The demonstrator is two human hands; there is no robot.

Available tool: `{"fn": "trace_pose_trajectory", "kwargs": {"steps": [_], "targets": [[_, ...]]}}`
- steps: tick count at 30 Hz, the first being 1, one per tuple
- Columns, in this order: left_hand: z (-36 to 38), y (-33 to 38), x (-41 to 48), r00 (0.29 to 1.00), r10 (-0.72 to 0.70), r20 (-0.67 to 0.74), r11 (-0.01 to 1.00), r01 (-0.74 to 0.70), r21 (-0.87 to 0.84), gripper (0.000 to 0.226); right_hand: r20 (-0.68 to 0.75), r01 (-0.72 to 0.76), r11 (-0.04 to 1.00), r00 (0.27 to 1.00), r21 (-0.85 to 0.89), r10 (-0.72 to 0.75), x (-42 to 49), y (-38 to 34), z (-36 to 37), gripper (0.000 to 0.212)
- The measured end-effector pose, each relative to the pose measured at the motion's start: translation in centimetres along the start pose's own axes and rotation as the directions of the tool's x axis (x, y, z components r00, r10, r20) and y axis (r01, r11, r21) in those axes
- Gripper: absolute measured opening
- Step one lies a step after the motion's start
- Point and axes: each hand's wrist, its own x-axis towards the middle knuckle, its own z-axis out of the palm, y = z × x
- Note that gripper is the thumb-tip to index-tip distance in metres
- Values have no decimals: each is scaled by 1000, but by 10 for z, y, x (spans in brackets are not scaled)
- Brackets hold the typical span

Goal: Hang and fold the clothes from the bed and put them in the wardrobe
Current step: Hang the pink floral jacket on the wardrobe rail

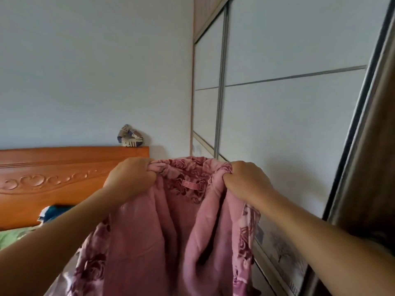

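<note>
Two arms in view, one person: left hand [130, 176] at centre-left of frame, right hand [245, 182] at centre-right. The left forearm [64, 227] enters from the lower left corner, the right forearm [320, 238] from the lower right edge. Both forearms bare along their whole visible length, wrist to frame edge. Backs of both hands toward the camera, knuckles showing as a ridge. Nails out of sight.
</note>
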Motion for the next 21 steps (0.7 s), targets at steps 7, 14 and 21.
{"fn": "trace_pose_trajectory", "kwargs": {"steps": [7,14,21], "targets": [[21,58,17,976,210,62,966,-197,-171,15,-115,-160,987,981,-14,157,-37,26,-37,20],[10,145,-10,912,407,52,881,-376,-286,25,-268,-267,964,928,10,260,-127,36,-118,25],[-7,258,-39,791,611,-22,696,-550,-462,22,-463,-462,887,781,23,418,-223,72,-210,19]]}}
